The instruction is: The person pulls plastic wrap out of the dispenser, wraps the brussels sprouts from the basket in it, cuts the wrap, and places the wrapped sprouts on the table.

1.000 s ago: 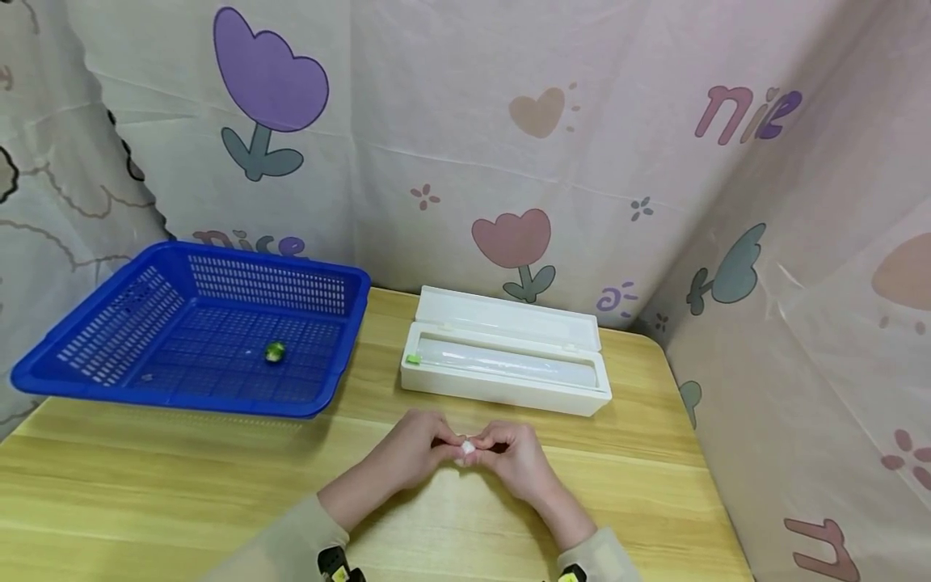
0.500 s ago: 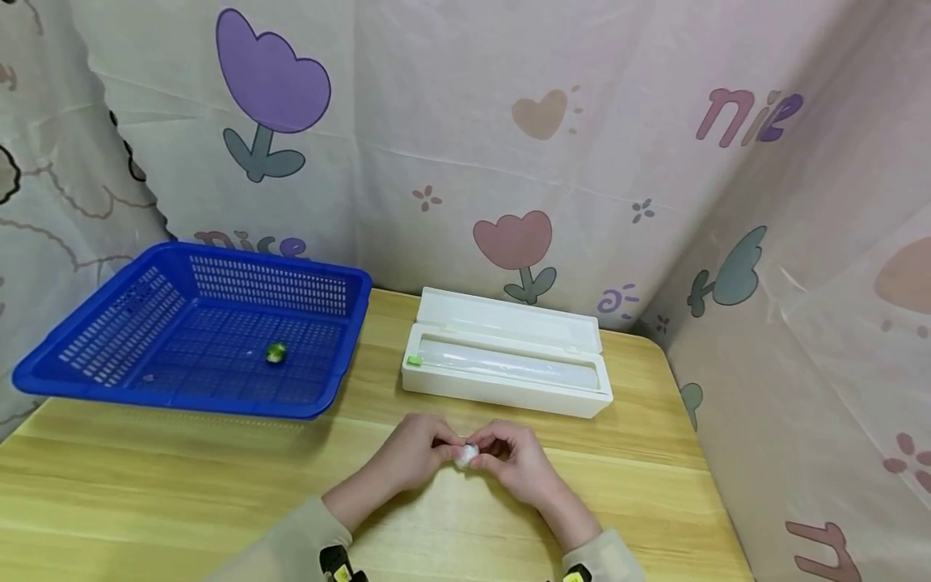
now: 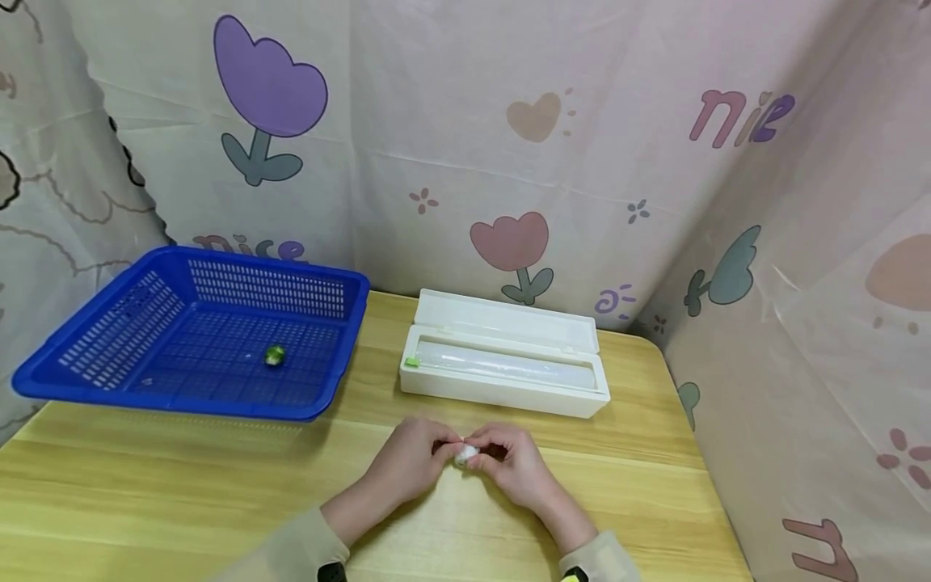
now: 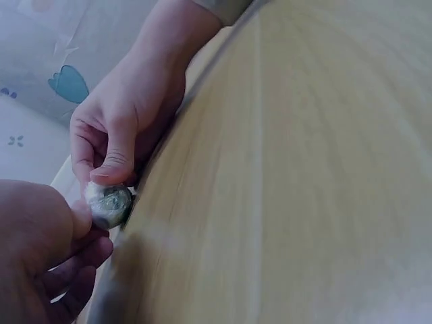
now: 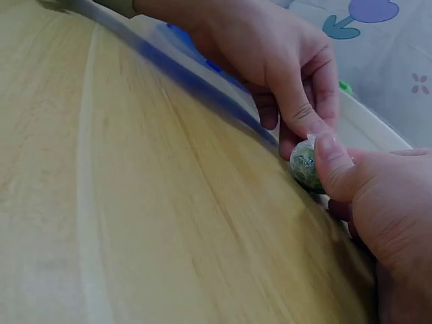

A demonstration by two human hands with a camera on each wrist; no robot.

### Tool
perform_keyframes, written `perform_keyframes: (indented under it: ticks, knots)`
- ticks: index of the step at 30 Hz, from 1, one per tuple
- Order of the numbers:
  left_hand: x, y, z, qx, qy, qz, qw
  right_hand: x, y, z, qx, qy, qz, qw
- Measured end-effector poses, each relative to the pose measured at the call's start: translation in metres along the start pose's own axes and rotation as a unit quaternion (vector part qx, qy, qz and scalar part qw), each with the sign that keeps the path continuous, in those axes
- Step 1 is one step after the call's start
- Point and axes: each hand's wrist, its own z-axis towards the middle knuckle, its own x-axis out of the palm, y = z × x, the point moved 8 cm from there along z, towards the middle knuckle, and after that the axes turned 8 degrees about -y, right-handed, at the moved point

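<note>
Two-handed hold on a small wrapped ball [image 3: 466, 457] over the near middle of the table [image 3: 145, 485]. My left hand [image 3: 410, 459] and right hand [image 3: 515, 469] pinch it from either side, thumbs against fingers; whether its underside touches the wood I cannot tell. Green and pale patches show through its clear film [image 5: 311, 138]. I judge the ball light and fairly firm, its film slick and easily torn; it is best held by the rounded sides with light fingertip pressure, sparing the raised edge of film. Far side: a white box [image 3: 502, 396], lid raised, containing a clear roll [image 3: 505, 362]. Left: a blue basket [image 3: 174, 402] with one green ball [image 3: 274, 356] inside
</note>
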Motion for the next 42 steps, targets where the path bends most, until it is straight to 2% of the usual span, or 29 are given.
perform_keyframes:
  ticks: [5,11,16,19,22,29,32,36,39,42]
  knots:
    - [0.001,0.0,-0.001,0.003,0.02,-0.001,0.9998,-0.003,0.001,0.0,-0.001,-0.013,0.005,0.9999]
    - [0.002,0.001,0.007,-0.024,0.019,0.022,0.9993,-0.006,0.0,0.001,0.027,-0.012,-0.011,0.9995]
    - [0.005,-0.004,0.013,-0.043,0.046,0.039,0.9973,-0.005,0.003,0.0,0.009,-0.009,-0.018,0.9998]
    - [0.008,-0.005,0.014,-0.054,0.059,0.032,0.9963,-0.003,0.003,-0.001,-0.005,-0.005,-0.015,0.9999]
    - [0.008,-0.005,0.014,-0.057,0.063,0.026,0.996,-0.001,0.001,0.0,-0.002,-0.001,-0.012,0.9999]
    - [0.011,-0.005,0.014,-0.041,0.067,-0.005,0.9969,0.0,-0.001,0.001,0.018,-0.005,-0.009,0.9998]
    - [0.013,-0.003,0.012,-0.035,0.062,-0.036,0.9968,0.0,-0.002,0.001,0.028,-0.021,-0.011,0.9993]
    - [0.011,-0.003,0.012,-0.007,0.04,-0.056,0.9976,-0.004,-0.003,-0.001,0.046,-0.062,-0.029,0.9966]
    - [0.008,-0.002,0.013,0.003,0.022,-0.069,0.9974,-0.006,0.003,0.0,0.024,-0.08,-0.042,0.9956]
    - [0.005,0.001,0.015,-0.017,0.007,-0.095,0.9953,-0.005,0.013,0.001,-0.02,-0.078,-0.052,0.9954]
